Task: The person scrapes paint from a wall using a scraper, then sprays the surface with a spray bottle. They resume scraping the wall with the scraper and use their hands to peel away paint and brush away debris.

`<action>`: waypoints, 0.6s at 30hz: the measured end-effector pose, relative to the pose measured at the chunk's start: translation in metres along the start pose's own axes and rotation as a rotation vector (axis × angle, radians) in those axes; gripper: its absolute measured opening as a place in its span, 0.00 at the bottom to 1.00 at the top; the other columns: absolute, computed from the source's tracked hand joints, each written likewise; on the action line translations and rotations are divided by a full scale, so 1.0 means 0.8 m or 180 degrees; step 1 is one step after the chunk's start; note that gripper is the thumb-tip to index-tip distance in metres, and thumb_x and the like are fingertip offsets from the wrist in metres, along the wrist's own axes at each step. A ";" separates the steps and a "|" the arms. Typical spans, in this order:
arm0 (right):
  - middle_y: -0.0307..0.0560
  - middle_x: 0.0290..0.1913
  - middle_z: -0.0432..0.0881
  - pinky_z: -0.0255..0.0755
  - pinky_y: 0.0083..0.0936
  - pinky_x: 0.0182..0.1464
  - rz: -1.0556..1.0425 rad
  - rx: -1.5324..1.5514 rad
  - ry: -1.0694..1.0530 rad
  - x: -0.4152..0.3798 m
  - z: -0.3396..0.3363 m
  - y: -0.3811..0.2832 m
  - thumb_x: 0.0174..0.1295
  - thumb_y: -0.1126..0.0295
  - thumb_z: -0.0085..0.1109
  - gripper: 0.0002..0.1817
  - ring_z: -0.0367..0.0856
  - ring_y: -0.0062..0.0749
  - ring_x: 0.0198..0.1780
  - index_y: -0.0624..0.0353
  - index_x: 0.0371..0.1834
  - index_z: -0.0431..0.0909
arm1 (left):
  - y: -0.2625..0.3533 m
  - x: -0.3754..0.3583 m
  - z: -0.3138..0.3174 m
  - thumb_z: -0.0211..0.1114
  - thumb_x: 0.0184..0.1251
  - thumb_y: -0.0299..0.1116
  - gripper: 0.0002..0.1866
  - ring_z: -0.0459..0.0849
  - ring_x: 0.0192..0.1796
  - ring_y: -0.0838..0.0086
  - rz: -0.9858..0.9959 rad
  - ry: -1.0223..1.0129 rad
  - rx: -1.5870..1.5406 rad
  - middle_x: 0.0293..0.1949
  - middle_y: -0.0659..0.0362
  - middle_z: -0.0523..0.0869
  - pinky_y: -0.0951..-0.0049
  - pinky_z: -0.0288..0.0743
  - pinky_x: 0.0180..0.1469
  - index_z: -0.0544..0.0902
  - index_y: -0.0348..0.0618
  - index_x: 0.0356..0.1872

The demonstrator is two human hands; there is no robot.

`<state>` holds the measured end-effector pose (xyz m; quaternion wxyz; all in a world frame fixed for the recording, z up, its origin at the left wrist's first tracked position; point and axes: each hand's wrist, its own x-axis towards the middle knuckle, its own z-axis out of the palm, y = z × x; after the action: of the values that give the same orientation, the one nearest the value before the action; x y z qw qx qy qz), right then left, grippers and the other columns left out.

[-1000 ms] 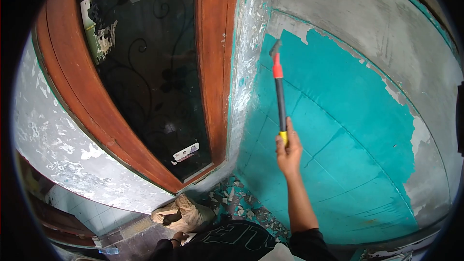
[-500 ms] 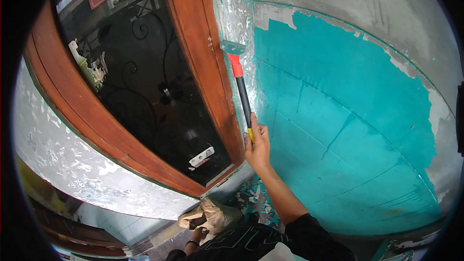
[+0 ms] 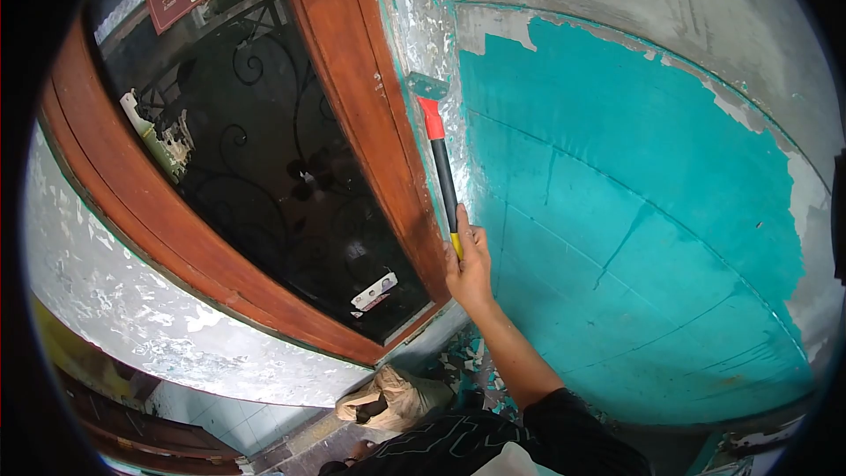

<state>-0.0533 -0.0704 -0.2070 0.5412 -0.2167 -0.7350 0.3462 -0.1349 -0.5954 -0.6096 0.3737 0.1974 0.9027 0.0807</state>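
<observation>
My right hand [image 3: 471, 273] is closed around the yellow end of a long-handled scraper [image 3: 444, 172]. The tool has a black shaft, a red neck and a wide flat head. Its head lies against the narrow strip of wall [image 3: 429, 13] beside the wooden frame, where the surface is patchy white and grey with bits of teal. At the bottom edge, only a sliver of my left hand [image 3: 361, 449] shows near my dark shirt; its fingers are hidden.
A brown-framed window [image 3: 264, 167] with dark glass and torn stickers stands to the left. Teal paint [image 3: 617, 211] with ragged edges covers the right wall. Below are a crumpled tan sack [image 3: 397, 397] and loose paint flakes [image 3: 476, 361] on the floor.
The scraper's head has shifted slightly right on the strip, its angle a little turned. My left hand has dropped lower, mostly out of sight. The view has tilted slightly.
</observation>
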 end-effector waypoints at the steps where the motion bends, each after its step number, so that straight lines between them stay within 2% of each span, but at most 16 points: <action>1: 0.51 0.41 0.68 0.70 0.25 0.43 -0.0020 0.0030 0.0015 0.001 0.001 0.001 0.63 0.82 0.55 0.37 0.70 0.36 0.38 0.57 0.77 0.57 | 0.002 0.000 -0.001 0.68 0.58 0.54 0.30 0.87 0.47 0.54 -0.0014 0.0040 0.0023 0.40 0.44 0.89 0.61 0.79 0.51 0.84 0.36 0.49; 3: 0.51 0.40 0.68 0.70 0.24 0.42 -0.0116 0.0044 0.0078 0.004 0.009 0.000 0.63 0.81 0.55 0.36 0.69 0.35 0.38 0.57 0.77 0.57 | 0.001 -0.018 -0.019 0.68 0.58 0.54 0.29 0.87 0.47 0.55 -0.0033 0.0079 0.0056 0.40 0.45 0.89 0.61 0.79 0.50 0.84 0.35 0.49; 5: 0.50 0.40 0.68 0.70 0.24 0.42 -0.0205 0.0064 0.0141 0.000 0.010 -0.001 0.64 0.81 0.55 0.36 0.69 0.35 0.37 0.57 0.76 0.57 | 0.089 -0.035 -0.073 0.69 0.60 0.51 0.28 0.88 0.42 0.60 -0.0010 -0.0232 -0.0756 0.38 0.48 0.89 0.64 0.79 0.48 0.83 0.35 0.50; 8: 0.50 0.39 0.68 0.69 0.23 0.41 -0.0068 0.0158 -0.0032 -0.005 0.005 -0.001 0.65 0.79 0.55 0.35 0.68 0.34 0.36 0.58 0.76 0.57 | 0.116 -0.037 -0.086 0.69 0.61 0.49 0.26 0.88 0.38 0.65 -0.0050 -0.0073 -0.0745 0.37 0.50 0.89 0.67 0.79 0.46 0.83 0.37 0.51; 12: 0.49 0.38 0.67 0.68 0.22 0.40 -0.0063 0.0224 -0.0020 -0.003 0.003 -0.006 0.66 0.78 0.56 0.35 0.67 0.33 0.36 0.58 0.77 0.56 | 0.109 -0.034 -0.078 0.68 0.60 0.54 0.28 0.88 0.43 0.61 0.0139 -0.0153 -0.0554 0.39 0.48 0.89 0.64 0.79 0.48 0.83 0.40 0.52; 14: 0.49 0.38 0.68 0.68 0.22 0.40 -0.0116 0.0254 0.0038 -0.001 0.006 -0.011 0.66 0.78 0.56 0.35 0.67 0.33 0.36 0.58 0.77 0.56 | 0.033 0.005 -0.026 0.68 0.59 0.56 0.30 0.87 0.46 0.58 0.0093 -0.0284 -0.0374 0.41 0.47 0.89 0.62 0.79 0.50 0.83 0.41 0.53; 16: 0.50 0.38 0.68 0.69 0.24 0.42 0.0197 0.0353 -0.0154 0.002 0.005 -0.015 0.66 0.77 0.56 0.35 0.69 0.35 0.37 0.58 0.77 0.55 | 0.029 0.029 -0.010 0.67 0.58 0.58 0.32 0.87 0.48 0.56 0.0053 -0.0416 -0.0200 0.43 0.45 0.88 0.61 0.78 0.52 0.83 0.41 0.53; 18: 0.50 0.39 0.68 0.68 0.25 0.43 0.0105 0.0322 -0.0062 0.013 0.011 -0.017 0.66 0.77 0.55 0.36 0.69 0.36 0.37 0.58 0.77 0.54 | 0.022 0.024 -0.009 0.66 0.57 0.60 0.34 0.85 0.52 0.52 0.0201 -0.0401 0.0124 0.46 0.43 0.87 0.59 0.77 0.55 0.83 0.42 0.54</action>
<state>-0.0645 -0.0744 -0.1916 0.5385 -0.1977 -0.7181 0.3940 -0.1472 -0.5715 -0.6121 0.4232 0.2377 0.8721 0.0623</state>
